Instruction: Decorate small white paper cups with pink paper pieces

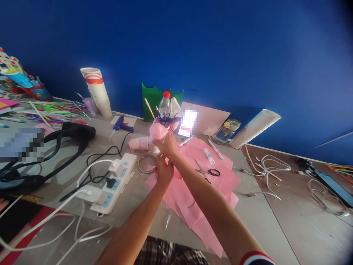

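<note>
My right hand (168, 146) is closed on a rounded piece of pink paper (158, 130), which bulges up past the fingertips. Just below it, my left hand (164, 171) is closed too; what its fingers grip is hidden. A white cup-like piece (153, 146) shows beside the fingers. Left of the hands, a pink-and-white paper cup (139, 143) lies on its side. Close to my left hand is a roll of clear tape (147, 163). Pink paper sheets (193, 191) spread under my forearms, with black-handled scissors (205, 171) on them.
A white power strip (116, 184) with plugs and cables lies on the left. Behind stand a blue glue gun (123, 124), a red-capped bottle (165, 105), a lit phone (188, 122) and a glass jar (227, 130). Stacked paper cups (97, 92) flank the table, a second stack (256, 129) leaning right.
</note>
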`<state>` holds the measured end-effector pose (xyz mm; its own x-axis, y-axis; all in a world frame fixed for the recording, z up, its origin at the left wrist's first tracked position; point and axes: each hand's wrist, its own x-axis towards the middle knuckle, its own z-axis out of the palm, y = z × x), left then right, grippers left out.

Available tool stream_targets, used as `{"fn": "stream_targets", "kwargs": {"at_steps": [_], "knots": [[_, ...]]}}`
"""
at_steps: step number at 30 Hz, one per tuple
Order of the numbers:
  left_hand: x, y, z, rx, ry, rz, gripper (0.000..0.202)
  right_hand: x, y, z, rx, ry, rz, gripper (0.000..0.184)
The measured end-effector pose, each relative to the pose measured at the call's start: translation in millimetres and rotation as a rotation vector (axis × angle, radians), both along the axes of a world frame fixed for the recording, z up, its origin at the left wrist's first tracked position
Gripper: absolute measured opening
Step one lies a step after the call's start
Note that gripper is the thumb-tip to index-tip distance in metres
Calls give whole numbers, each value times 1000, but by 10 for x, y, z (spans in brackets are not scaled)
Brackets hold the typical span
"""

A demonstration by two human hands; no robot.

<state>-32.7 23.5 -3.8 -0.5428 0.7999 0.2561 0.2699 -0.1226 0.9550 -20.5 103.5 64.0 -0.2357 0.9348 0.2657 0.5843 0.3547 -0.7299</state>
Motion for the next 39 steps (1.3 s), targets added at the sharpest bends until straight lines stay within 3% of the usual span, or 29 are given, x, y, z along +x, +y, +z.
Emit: {"fn": "stream_targets", "kwargs": {"at_steps": [5, 13, 16, 20, 26, 39], "knots": [[6, 11, -12, 25, -1, 9, 20, 52, 10, 64, -112, 77, 94, 63], [-34, 42, 25, 237, -246, 51, 48, 104, 61, -21, -83, 143, 127, 57], [-81, 52, 50, 224, -227, 114, 41, 133, 74, -5, -98, 139, 131, 53], [-142, 83, 56, 184, -286, 238, 31, 130, 66, 94, -177, 96, 78, 62], [-190, 140, 123, 161, -554, 112, 47, 110, 76, 88, -215, 121, 137, 66], [-187, 141, 89, 125, -404, 117, 43, 293, 168, -90, -144, 222, 153, 78]]}}
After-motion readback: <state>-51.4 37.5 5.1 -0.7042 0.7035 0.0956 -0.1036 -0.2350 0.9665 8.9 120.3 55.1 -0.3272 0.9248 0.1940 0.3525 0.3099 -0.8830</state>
